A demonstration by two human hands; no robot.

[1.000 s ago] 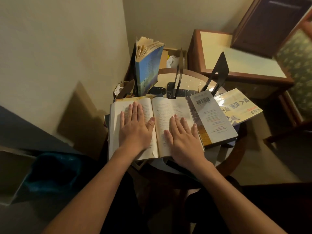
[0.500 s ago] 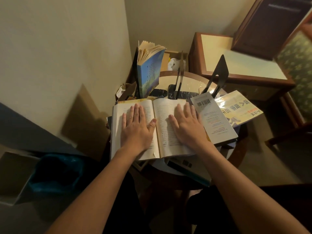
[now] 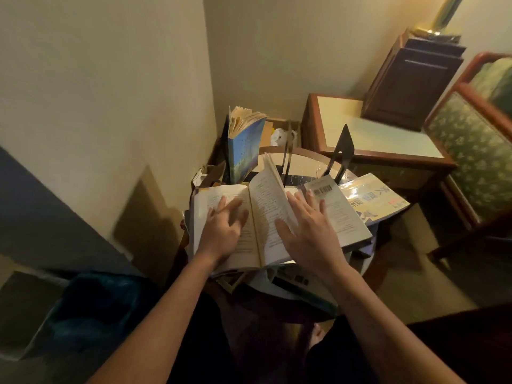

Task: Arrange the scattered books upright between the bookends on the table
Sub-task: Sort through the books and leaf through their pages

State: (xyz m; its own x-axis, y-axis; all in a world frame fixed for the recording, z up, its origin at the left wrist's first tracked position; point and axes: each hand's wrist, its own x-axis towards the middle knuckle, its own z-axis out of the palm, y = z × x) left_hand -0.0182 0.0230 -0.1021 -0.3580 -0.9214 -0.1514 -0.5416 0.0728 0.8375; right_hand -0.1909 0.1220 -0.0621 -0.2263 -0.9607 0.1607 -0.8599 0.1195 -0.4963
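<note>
Head view: pressing the open book's (image 3: 260, 206) left page with the left hand (image 3: 224, 231), fingers loosely spread and blurred. Right hand (image 3: 310, 236) against the half-raised right pages, fingers splayed straight. Beyond the fingertips, a blue book (image 3: 245, 145) upright beside black bookends (image 3: 342, 151) on the desk (image 3: 310, 153). Underneath, a pile of books, mostly hidden.

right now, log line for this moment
left hand: on open white-paged book | right hand: touching its raised page | blue paperback: upright
</note>
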